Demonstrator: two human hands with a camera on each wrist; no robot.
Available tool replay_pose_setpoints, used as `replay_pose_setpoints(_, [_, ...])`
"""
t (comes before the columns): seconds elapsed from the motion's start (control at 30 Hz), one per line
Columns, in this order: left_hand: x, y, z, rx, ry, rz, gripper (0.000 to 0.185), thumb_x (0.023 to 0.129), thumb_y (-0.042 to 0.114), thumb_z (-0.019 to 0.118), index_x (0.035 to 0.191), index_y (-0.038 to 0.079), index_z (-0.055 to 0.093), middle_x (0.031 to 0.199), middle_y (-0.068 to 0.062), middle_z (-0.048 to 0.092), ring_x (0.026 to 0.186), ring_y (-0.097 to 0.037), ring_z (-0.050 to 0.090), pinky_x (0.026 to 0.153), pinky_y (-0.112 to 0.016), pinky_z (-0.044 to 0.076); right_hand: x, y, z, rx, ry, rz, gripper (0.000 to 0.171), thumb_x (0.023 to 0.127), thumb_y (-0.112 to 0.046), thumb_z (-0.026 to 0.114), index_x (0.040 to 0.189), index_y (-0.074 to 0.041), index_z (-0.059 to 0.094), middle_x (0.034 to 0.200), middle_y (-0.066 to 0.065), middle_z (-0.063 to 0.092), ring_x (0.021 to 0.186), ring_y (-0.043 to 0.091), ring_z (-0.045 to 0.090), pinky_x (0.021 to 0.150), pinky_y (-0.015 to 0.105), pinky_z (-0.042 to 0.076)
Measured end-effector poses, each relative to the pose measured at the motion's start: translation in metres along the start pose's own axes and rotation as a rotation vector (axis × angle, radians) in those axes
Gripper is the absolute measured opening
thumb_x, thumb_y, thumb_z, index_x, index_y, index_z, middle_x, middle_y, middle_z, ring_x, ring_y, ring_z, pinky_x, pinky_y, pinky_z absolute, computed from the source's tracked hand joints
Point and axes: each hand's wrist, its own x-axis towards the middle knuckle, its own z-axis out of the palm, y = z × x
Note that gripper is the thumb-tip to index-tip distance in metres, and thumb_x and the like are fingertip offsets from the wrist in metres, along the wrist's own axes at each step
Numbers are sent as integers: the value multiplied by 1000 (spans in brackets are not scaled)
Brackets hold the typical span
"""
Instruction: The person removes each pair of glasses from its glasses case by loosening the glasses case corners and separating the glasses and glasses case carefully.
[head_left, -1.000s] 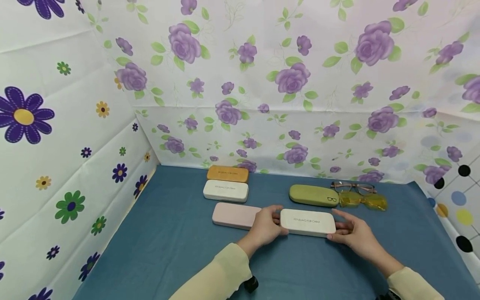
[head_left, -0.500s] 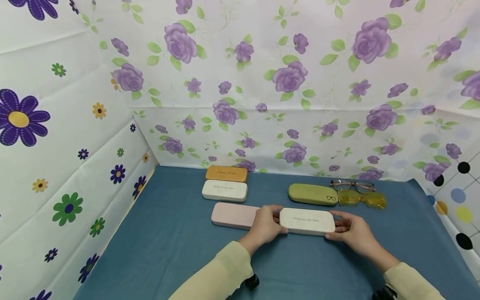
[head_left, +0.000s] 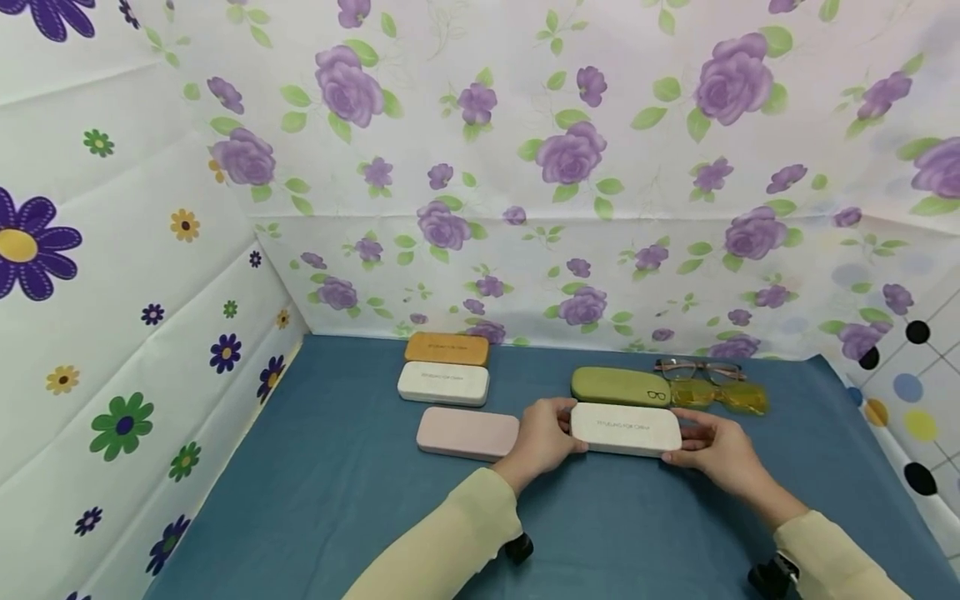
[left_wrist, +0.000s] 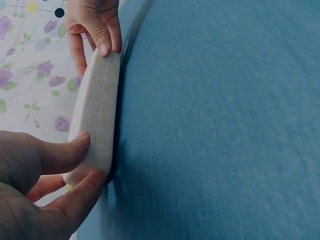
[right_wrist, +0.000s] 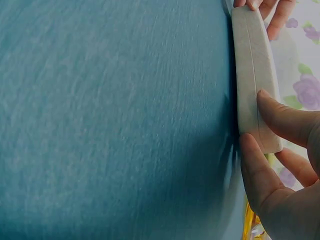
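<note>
Between my two hands is a white glasses case [head_left: 626, 429] with small lettering on its lid, its lid closed. My left hand [head_left: 542, 437] grips its left end, and my right hand [head_left: 722, 457] holds the right end. In the left wrist view, thumb and fingers press on both sides of the seam of the case [left_wrist: 97, 110]. The right wrist view has the right thumb on the case's side [right_wrist: 253, 75] and a fingertip at its lower edge. Just behind lies a green glasses case [head_left: 619, 387]. Left of my left hand is a pink glasses case [head_left: 467, 432].
An orange glasses case [head_left: 447, 348] and another white glasses case [head_left: 442, 384] lie at the back left. Clear-lens glasses [head_left: 699, 370] and yellow-tinted glasses [head_left: 718, 395] sit beside the green case. Flowered cloth walls [head_left: 480, 167] border the blue tablecloth [head_left: 360, 508].
Both hands have carried the white case slightly back and to the right, closer to the green case and away from the pink one. The head view has shifted a little.
</note>
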Motion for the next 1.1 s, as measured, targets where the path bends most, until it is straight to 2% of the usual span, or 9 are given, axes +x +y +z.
replay_pose_setpoints(0.33, [6,5,4,2,-6,-32,69,66,10,85,130,15,57,96,1,65,84,-11,61,64,-21,50,3,4,-3,-10,7,14,85,70,-31,82,142,-12,41,117,20,63,93,20,66,67,32,55])
replay_pose_setpoints(0.63, [9,4,5,0,-7,-38,70,66,11,85,130,15,57,97,1,66,84,-10,62,65,-22,51,6,7,-3,-20,6,3,84,71,-32,81,142,-12,41,117,20,63,93,21,66,66,32,55])
replay_pose_setpoints(1.1, [12,2,5,-11,6,-31,70,64,10,86,128,14,58,96,0,66,84,-11,62,65,-22,51,9,2,-2,-21,3,39,85,70,-32,82,142,-11,41,117,20,62,93,20,66,68,33,55])
